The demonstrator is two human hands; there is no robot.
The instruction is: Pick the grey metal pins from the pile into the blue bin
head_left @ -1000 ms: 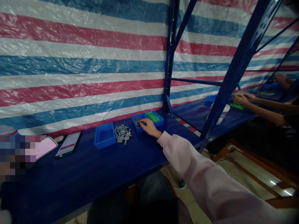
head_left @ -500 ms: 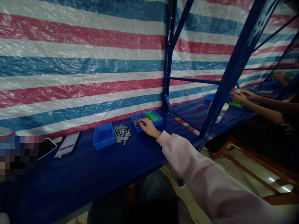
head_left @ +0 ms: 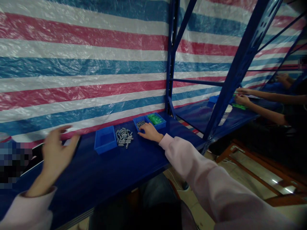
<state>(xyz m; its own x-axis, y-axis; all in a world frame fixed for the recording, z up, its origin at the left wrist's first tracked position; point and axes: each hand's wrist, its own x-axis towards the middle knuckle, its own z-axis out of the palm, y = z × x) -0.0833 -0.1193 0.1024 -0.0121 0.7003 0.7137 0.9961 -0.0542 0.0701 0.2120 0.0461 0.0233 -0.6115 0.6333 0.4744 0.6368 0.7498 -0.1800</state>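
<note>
Striped plastic sheeting in red, white and blue hangs behind a dark blue bench (head_left: pixel 100 179) that runs from the lower left up toward a blue rack post (head_left: pixel 170 60). At the far left the left hand (head_left: pixel 56 150) is raised above the bench on a pale pink sleeve, palm facing away, fingers spread and loose, gripping nothing; it is blurred, and it covers part of a flat dark object whose kind cannot be told. Further right an empty blue tray (head_left: pixel 105 143) sits on the bench, its long axis running roughly from the front edge toward the sheeting. Just beside it lies a loose heap of small grey metal pieces (head_left: pixel 123 138), short cylinders pointing every way. Next comes a divided blue bin (head_left: pixel 150 121) set with its long axis across the bench, parallel to the sheeting: its left compartment holds more grey pieces (head_left: pixel 140 123), its right one green parts (head_left: pixel 155 118). The right hand (head_left: pixel 149 131) lies palm down at the bin's near edge, fingertips over the left compartment, the arm stretched out nearly straight from the lower right; whether the fingers pinch a piece cannot be told. Beyond the slanted blue beam (head_left: pixel 240 67), on the next bench at far right, another person's hands (head_left: pixel 241 97) handle something green.
</note>
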